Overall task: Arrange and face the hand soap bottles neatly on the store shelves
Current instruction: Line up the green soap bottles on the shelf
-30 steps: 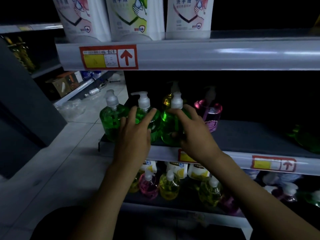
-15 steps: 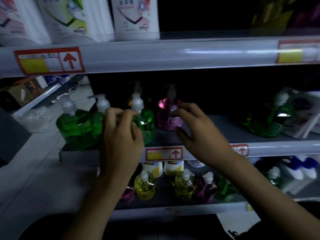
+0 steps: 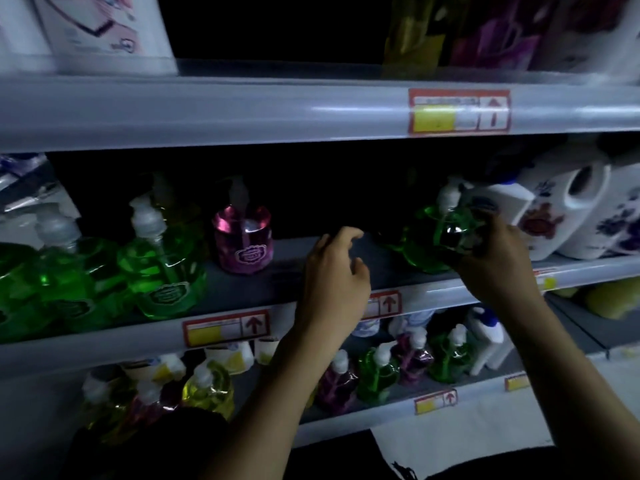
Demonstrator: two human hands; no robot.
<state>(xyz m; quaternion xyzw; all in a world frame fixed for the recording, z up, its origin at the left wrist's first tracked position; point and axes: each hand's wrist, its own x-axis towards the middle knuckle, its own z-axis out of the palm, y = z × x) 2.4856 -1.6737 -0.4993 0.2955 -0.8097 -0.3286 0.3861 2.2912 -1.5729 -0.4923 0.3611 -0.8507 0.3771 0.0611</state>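
A green hand soap bottle (image 3: 446, 233) is gripped by the right hand (image 3: 495, 258) at the middle shelf (image 3: 284, 268), just beside a white detergent jug (image 3: 561, 209). The left hand (image 3: 334, 271) is held over the shelf, fingers loosely curled, holding nothing.

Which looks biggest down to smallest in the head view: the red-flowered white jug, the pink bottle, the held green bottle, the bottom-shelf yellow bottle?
1. white jug
2. green bottle and pink bottle: alike, and the right hand hides part of the green one
3. yellow bottle
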